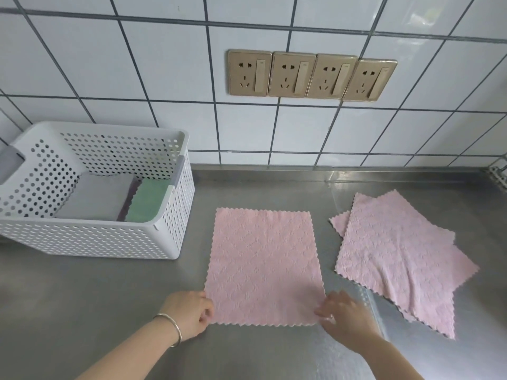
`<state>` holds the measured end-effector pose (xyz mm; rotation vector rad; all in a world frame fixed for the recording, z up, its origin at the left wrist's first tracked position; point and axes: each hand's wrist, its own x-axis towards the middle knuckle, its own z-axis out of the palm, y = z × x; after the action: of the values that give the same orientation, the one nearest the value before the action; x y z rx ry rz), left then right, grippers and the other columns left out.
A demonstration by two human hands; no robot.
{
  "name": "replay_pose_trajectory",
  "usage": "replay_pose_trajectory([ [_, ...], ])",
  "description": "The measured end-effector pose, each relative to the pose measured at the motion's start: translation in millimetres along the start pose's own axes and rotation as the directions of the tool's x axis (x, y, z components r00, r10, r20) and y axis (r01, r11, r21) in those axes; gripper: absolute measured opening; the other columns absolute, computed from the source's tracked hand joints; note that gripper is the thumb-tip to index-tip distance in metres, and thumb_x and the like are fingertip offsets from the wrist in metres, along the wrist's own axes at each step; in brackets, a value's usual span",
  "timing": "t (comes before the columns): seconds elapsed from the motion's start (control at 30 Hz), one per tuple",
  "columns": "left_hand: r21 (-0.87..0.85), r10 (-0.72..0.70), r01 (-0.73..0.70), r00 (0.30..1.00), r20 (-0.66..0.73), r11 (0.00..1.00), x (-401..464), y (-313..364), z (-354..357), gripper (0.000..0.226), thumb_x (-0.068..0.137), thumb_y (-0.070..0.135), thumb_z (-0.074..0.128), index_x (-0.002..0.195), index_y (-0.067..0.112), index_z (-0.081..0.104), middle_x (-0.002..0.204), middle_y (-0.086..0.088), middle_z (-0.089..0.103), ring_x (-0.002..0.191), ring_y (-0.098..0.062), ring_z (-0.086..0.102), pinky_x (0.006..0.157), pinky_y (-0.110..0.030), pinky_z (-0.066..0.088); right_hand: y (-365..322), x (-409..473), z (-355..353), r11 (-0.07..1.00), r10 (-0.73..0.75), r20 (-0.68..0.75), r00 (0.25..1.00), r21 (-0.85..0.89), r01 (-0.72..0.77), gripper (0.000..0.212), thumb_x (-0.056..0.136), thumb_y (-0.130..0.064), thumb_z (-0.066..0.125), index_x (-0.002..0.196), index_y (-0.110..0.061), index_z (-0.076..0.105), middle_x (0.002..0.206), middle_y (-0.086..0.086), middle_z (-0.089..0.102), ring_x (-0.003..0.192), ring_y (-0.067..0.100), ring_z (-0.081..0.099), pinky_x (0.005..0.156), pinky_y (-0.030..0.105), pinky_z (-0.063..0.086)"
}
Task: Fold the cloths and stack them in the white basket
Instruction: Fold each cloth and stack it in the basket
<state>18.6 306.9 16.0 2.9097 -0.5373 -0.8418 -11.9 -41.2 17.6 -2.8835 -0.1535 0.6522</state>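
Left hand (189, 315) and right hand (343, 314) fingers curled, pinching near corners of flat pink cloth (263, 267). Beyond left fingers: white basket (90, 237) on surface (82, 297).

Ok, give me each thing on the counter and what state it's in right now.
Pink cloth: spread flat, unfolded.
Left hand: pinching its near left corner.
Right hand: pinching its near right corner.
Pink pile: unfolded, overlapping loosely.
White basket: upright, holding folded cloths.
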Motion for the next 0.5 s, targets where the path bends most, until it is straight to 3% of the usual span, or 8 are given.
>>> replay_pose_trajectory([
  [0.1,-0.111,-0.109,0.108,0.994,0.002,0.988,2,7,-12,0.016,0.080,0.051,0.049,0.078,0.036,0.053,0.077,0.020,0.048,0.095,-0.006,0.059,0.067,-0.022,0.035,3,4,3,1.000,-0.001,-0.149,0.989,0.018,0.003,0.038,0.074,-0.066,0.051,0.082,-0.036,0.073,0.083,-0.021,0.057,0.080,0.006,0.054,0.070,0.022,0.040],
  [0.17,-0.285,-0.245,0.212,0.966,-0.085,0.935,19,9,-24,0.014,0.085,0.046,0.047,0.086,0.035,0.055,0.089,0.015,0.061,0.090,-0.011,0.061,0.066,-0.022,0.040,-2,16,-6,0.987,0.089,-0.213,0.973,0.151,-0.058,0.025,0.082,-0.051,0.060,0.079,-0.030,0.073,0.078,-0.018,0.056,0.075,0.006,0.053,0.066,0.021,0.038],
  [0.27,-0.555,-0.452,0.346,0.890,-0.062,0.756,63,1,-37,0.026,0.091,0.039,0.047,0.112,0.027,0.055,0.106,0.000,0.066,0.095,-0.021,0.062,0.076,-0.025,0.046,-6,52,-26,0.862,0.366,-0.086,0.927,0.407,-0.303,0.020,0.089,-0.034,0.053,0.086,-0.021,0.068,0.085,-0.001,0.067,0.078,0.019,0.062,0.060,0.025,0.042],
  [0.37,-0.733,-0.607,0.413,0.795,0.000,0.541,113,-12,-45,0.037,0.087,0.035,0.049,0.119,0.019,0.057,0.100,-0.006,0.069,0.092,-0.026,0.065,0.086,-0.033,0.051,-1,90,-44,0.682,0.503,0.076,0.861,0.576,-0.449,0.016,0.088,-0.027,0.051,0.089,-0.021,0.066,0.085,0.003,0.069,0.080,0.022,0.062,0.066,0.028,0.048],
  [0.43,-0.775,-0.659,0.421,0.752,0.008,0.471,138,-19,-50,0.037,0.086,0.031,0.048,0.118,0.016,0.058,0.089,-0.007,0.071,0.085,-0.025,0.066,0.079,-0.031,0.051,3,110,-50,0.649,0.533,0.109,0.839,0.583,-0.489,0.021,0.086,-0.023,0.050,0.085,-0.016,0.069,0.079,0.003,0.069,0.073,0.020,0.060,0.064,0.027,0.047],
  [0.5,-0.767,-0.694,0.444,0.720,-0.003,0.464,157,-23,-54,0.035,0.087,0.027,0.047,0.117,0.014,0.058,0.088,-0.008,0.070,0.083,-0.026,0.065,0.073,-0.029,0.048,6,128,-54,0.627,0.568,0.116,0.815,0.580,-0.519,0.024,0.085,-0.020,0.048,0.078,-0.012,0.070,0.073,0.004,0.069,0.063,0.020,0.057,0.059,0.026,0.046],
])
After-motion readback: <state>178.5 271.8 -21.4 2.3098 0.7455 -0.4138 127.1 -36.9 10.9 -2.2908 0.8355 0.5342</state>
